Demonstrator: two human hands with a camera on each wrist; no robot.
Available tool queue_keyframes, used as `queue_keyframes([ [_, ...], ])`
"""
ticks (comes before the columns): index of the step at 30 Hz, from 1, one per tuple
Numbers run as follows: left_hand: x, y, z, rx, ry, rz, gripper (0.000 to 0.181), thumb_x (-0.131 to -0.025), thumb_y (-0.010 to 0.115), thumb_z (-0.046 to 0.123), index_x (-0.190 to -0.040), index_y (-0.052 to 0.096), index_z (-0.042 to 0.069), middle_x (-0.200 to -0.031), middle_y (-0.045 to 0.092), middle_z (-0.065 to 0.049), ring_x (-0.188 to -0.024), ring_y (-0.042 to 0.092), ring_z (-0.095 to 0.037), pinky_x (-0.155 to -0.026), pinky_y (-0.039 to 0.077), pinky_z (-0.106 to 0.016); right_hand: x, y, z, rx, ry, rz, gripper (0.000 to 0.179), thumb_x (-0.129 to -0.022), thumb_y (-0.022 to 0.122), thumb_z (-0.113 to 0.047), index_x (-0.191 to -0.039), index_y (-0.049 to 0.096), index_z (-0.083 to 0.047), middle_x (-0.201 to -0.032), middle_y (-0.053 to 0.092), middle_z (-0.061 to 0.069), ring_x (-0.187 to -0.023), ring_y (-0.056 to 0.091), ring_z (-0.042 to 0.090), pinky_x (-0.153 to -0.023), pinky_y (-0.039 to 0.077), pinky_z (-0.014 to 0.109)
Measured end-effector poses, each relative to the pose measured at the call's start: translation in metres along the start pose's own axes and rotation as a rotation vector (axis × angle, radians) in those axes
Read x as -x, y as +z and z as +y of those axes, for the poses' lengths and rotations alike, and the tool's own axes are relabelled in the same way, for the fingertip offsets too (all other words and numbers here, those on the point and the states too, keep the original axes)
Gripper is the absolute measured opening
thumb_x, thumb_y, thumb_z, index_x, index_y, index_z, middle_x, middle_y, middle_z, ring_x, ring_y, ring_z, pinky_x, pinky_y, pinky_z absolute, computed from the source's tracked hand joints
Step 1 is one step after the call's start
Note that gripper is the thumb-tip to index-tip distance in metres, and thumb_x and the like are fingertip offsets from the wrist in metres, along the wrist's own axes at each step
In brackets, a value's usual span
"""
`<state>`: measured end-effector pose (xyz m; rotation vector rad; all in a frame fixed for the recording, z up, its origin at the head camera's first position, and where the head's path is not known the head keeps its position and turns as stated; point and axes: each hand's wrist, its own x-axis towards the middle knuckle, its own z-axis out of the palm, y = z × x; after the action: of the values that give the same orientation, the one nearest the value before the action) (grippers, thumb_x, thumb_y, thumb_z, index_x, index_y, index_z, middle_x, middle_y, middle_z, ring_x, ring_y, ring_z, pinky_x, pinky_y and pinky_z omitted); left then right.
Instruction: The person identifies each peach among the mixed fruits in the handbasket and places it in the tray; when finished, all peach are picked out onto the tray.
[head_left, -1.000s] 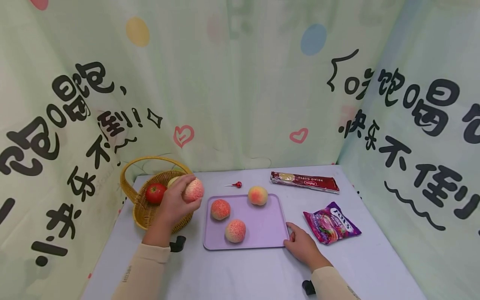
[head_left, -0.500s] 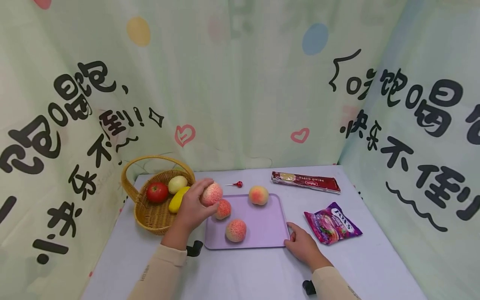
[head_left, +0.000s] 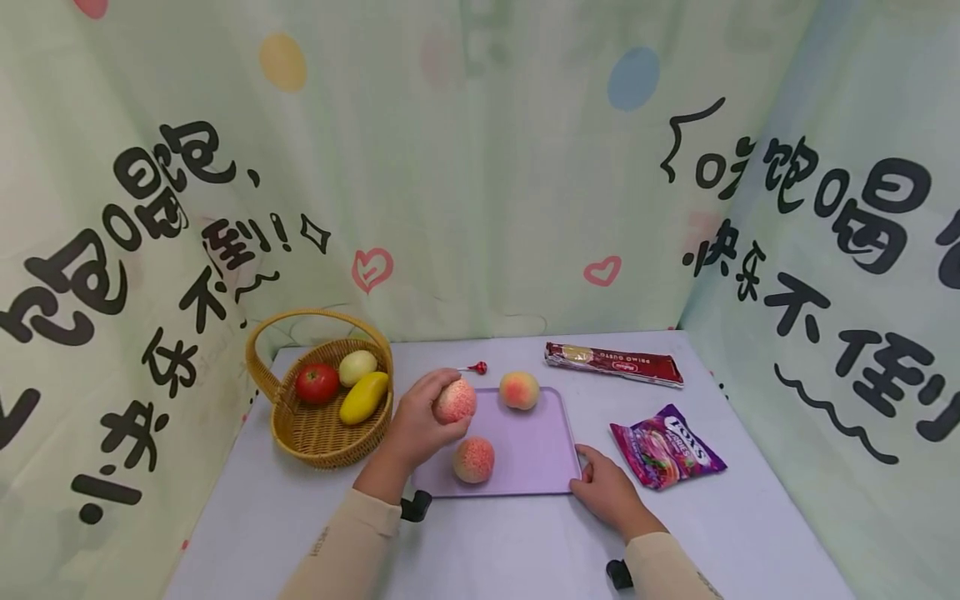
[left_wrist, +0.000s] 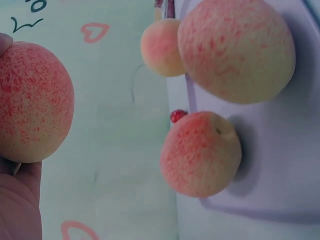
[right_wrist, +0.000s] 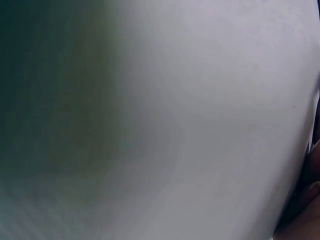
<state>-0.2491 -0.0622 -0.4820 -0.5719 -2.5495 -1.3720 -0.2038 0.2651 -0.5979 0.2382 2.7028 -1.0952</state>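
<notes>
My left hand [head_left: 422,421] holds a pink-speckled peach [head_left: 455,402] above the left part of the lilac tray [head_left: 525,450]. In the left wrist view this peach [left_wrist: 35,102] is gripped at the left edge, apart from the peaches below. One speckled peach [head_left: 474,460] rests near the tray's front, and a yellower peach [head_left: 519,390] lies at its back edge. Another peach [left_wrist: 201,155], on the tray's left side, is hidden behind my left hand in the head view. My right hand [head_left: 606,492] grips the tray's right edge by its front corner.
At the left stands a wicker basket [head_left: 315,446] with a tall handle, holding a red tomato-like fruit [head_left: 317,383], a pale oval one [head_left: 357,367] and a yellow mango [head_left: 364,398]. A red-headed item [head_left: 477,367], a maroon packet [head_left: 613,364] and a purple candy bag [head_left: 667,447] lie around the tray.
My left hand has carried the peach rightward from over the basket to above the tray, uncovering the mango and pale fruit. My right hand has stayed on the tray's edge.
</notes>
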Motion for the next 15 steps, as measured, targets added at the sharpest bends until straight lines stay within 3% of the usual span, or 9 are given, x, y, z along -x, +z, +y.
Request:
queue_keyframes([
  [7,0.001,0.025,-0.002,0.012,-0.01,-0.09,0.064,-0.08,0.087,0.018,-0.138,0.06,0.02,-0.144,0.057,0.005,-0.123,0.059,-0.02,-0.094,0.06,-0.041,-0.002,0.0,0.0,0.006,0.001,-0.002,0.07,-0.089,0.074,-0.02,-0.151,0.047,-0.005,-0.079,0.054,0.005,-0.07,0.049,0.019,-0.06,0.042,0.03],
  [15,0.002,0.046,-0.003,0.019,-0.052,-0.143,0.061,-0.081,0.086,0.024,-0.137,0.061,0.026,-0.143,0.058,0.007,-0.12,0.06,-0.019,-0.091,0.061,-0.04,-0.004,0.001,0.003,-0.001,-0.004,-0.002,0.07,-0.089,0.074,-0.021,-0.151,0.047,-0.005,-0.079,0.054,0.005,-0.07,0.049,0.019,-0.06,0.042,0.029],
])
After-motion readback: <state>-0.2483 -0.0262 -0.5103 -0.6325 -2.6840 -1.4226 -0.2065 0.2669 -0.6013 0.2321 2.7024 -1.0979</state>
